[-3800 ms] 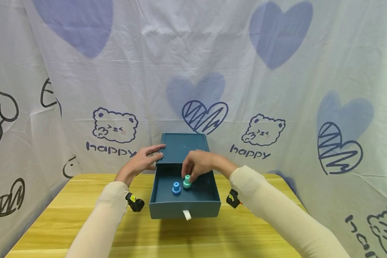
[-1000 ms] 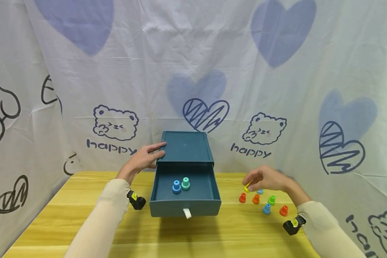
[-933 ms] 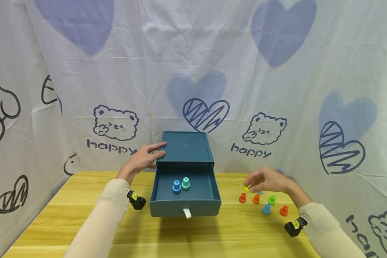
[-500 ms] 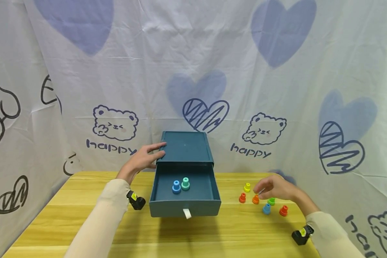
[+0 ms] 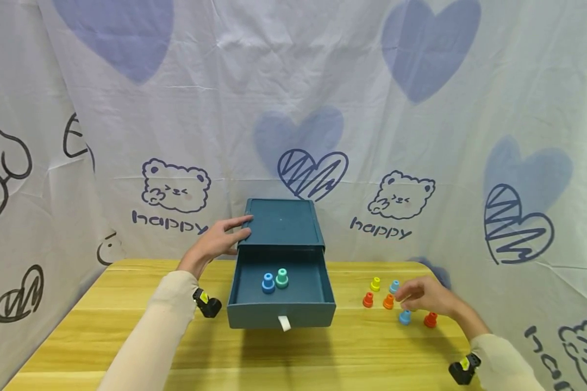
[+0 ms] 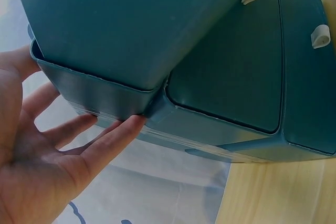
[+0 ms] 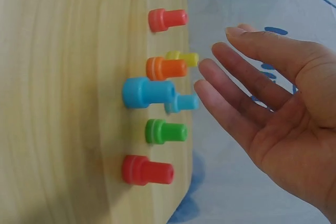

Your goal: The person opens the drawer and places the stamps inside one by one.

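My left hand (image 5: 214, 243) rests with spread fingers against the left side of a dark teal drawer cabinet (image 5: 281, 222); in the left wrist view its fingertips (image 6: 137, 121) touch the cabinet's side. The top drawer (image 5: 280, 316) is pulled out, and a blue stepped peg (image 5: 268, 283) and a mint one (image 5: 281, 278) stand upright in it. My right hand (image 5: 432, 297) hovers over the pegs at the table's right, fingers extended, holding nothing. Under it in the head view, a green peg (image 7: 167, 131) is hidden; the right wrist view shows it upright, apart from the fingers.
Around the right hand stand a yellow peg (image 5: 375, 284), an orange peg (image 5: 388, 301), two light-blue pegs, one nearer (image 5: 405, 317), and two red pegs, one at far right (image 5: 430, 320). Below the open drawer are further drawers with pull tabs (image 6: 321, 36). A printed curtain (image 5: 293, 81) hangs behind the table.
From the drawer, where it held the mint peg, my right hand has gone to the pegs at right, then slid from the yellow peg toward the green one. The left hand keeps its place.
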{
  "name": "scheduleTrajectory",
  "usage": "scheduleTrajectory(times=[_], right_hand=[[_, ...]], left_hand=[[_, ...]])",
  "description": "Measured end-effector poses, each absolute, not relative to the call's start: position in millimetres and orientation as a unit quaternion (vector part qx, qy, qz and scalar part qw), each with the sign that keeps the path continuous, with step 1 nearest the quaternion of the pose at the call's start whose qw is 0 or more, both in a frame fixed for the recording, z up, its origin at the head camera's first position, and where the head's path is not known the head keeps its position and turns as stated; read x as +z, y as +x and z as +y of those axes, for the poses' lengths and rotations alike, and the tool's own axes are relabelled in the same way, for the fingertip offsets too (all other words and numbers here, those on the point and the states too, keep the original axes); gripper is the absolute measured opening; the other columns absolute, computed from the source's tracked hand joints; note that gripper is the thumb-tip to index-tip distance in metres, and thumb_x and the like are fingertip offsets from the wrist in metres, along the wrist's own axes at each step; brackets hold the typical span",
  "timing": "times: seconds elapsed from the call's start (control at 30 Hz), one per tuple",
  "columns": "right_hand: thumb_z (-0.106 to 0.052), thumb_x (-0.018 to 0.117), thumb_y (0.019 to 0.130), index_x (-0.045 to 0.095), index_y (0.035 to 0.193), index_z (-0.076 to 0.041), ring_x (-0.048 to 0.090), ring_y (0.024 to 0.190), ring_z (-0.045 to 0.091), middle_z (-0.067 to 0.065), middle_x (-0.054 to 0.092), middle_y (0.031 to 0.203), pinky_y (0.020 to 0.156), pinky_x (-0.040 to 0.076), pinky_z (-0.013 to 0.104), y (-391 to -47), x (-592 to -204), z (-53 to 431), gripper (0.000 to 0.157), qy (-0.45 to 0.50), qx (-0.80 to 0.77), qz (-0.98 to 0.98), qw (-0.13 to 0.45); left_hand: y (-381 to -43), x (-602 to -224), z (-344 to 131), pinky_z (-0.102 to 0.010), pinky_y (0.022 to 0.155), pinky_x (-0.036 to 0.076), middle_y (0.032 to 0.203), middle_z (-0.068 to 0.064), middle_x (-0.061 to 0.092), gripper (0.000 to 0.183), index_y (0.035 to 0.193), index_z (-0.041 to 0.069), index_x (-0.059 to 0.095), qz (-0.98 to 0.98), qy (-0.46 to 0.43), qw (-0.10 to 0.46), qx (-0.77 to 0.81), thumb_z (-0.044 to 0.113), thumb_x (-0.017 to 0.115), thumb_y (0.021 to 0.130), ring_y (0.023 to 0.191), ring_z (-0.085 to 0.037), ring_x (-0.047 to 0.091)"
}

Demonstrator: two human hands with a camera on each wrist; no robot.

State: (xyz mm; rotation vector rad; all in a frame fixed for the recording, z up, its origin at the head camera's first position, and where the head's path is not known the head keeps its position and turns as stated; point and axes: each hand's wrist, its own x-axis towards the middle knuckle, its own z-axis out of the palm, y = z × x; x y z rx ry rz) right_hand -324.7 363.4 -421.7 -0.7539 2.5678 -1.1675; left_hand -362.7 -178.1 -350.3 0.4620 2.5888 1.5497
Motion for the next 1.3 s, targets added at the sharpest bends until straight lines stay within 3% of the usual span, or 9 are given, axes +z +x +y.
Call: scheduleTrajectory(times=[0.33,0.57,0.67,0.83,1.13,1.3], right_hand=[[0.000,0.075,0.089,0.071,0.109,0.013,0.073,0.094,0.011,0.031,0.073,0.109,0.081,0.059,0.018,-323,-436,370,0.024,-0.240,-0.382,0.889,0.079],[0.000,0.076,0.088,0.070,0.110,0.014,0.075,0.097,0.034,0.033,0.071,0.113,0.077,0.060,0.021,-320,-447,373,0.027,-0.233,-0.377,0.895,0.050],[-0.002,0.077,0.088,0.070,0.111,0.012,0.074,0.098,0.038,0.032,0.071,0.115,0.077,0.060,0.021,-320,-449,373,0.027,-0.223,-0.368,0.902,0.040],[-0.003,0.078,0.087,0.071,0.112,0.010,0.074,0.099,0.036,0.030,0.072,0.116,0.078,0.059,0.022,-320,-454,371,0.029,-0.192,-0.354,0.914,0.041],[0.001,0.078,0.086,0.071,0.113,0.009,0.074,0.097,0.034,0.029,0.072,0.114,0.077,0.061,0.026,-318,-465,369,0.029,-0.157,-0.358,0.919,0.052],[0.003,0.078,0.084,0.071,0.111,0.009,0.074,0.092,0.031,0.029,0.073,0.110,0.076,0.059,0.021,-319,-471,371,0.029,-0.171,-0.354,0.919,0.039]], left_hand=[[-361,-347,-177,-0.058,0.109,0.051,0.172,-0.019,0.019,0.061,0.161,0.022,0.038,0.848,0.146,0.043,0.508,0.042,0.055,0.107,0.144,-0.049,0.045],[-359,-347,-176,-0.059,0.109,0.051,0.172,-0.019,0.019,0.060,0.161,0.021,0.038,0.847,0.146,0.043,0.510,0.039,0.056,0.107,0.144,-0.049,0.046],[-359,-346,-177,-0.059,0.109,0.051,0.173,-0.019,0.018,0.061,0.162,0.020,0.037,0.845,0.146,0.045,0.512,0.039,0.056,0.107,0.145,-0.049,0.045],[-360,-346,-178,-0.058,0.109,0.050,0.173,-0.018,0.018,0.061,0.162,0.019,0.037,0.843,0.150,0.046,0.515,0.038,0.056,0.107,0.147,-0.049,0.041],[-361,-349,-178,-0.057,0.108,0.052,0.172,-0.020,0.018,0.060,0.161,0.020,0.038,0.845,0.145,0.047,0.513,0.039,0.055,0.107,0.142,-0.048,0.049],[-361,-349,-177,-0.056,0.108,0.052,0.172,-0.018,0.019,0.059,0.161,0.022,0.039,0.847,0.140,0.045,0.511,0.039,0.055,0.107,0.144,-0.048,0.047]])
